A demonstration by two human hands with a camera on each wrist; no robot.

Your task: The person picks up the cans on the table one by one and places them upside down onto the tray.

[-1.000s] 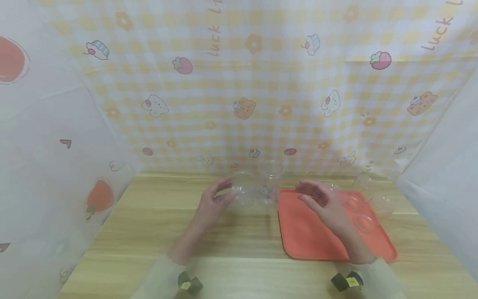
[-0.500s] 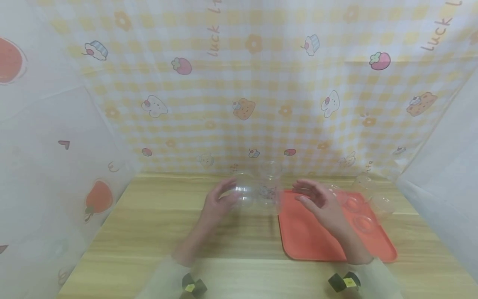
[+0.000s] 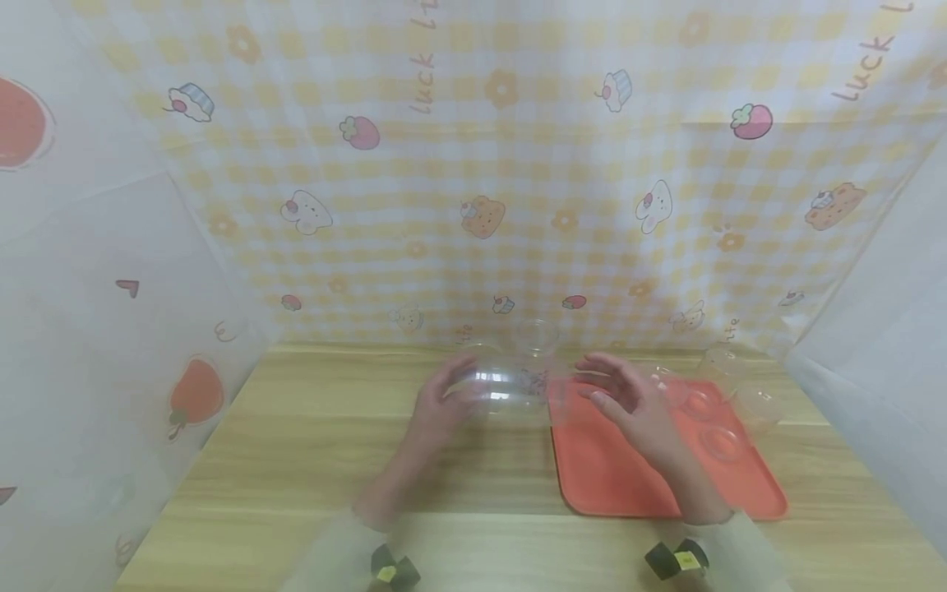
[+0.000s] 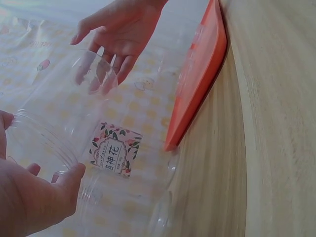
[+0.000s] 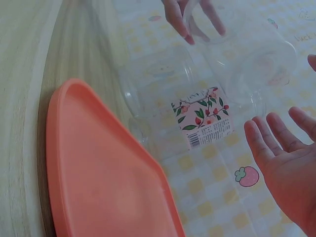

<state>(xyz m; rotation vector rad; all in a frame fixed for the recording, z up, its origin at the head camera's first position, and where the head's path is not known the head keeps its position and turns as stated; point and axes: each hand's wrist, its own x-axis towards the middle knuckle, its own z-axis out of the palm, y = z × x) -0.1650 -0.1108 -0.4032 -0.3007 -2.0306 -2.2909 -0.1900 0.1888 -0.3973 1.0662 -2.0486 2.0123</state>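
watching remotely, i see my left hand (image 3: 440, 407) gripping a clear jar (image 4: 64, 106) that, if swung sideways, could knock the labelled jar (image 4: 117, 148) at 3 o'clock, right hand (image 3: 632, 403) loose, empty.

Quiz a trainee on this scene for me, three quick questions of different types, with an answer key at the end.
1. True or false: the right hand is nearer the orange-red tray than the left hand is.
2. Which option tells who grips the clear plastic jar whose threaded end shows in the left wrist view? A) right hand only B) left hand only C) both hands
3. Fill in: in the right wrist view, the floral label carries a striped ____.

Key: 1. True. 2. B. 3. Barcode.
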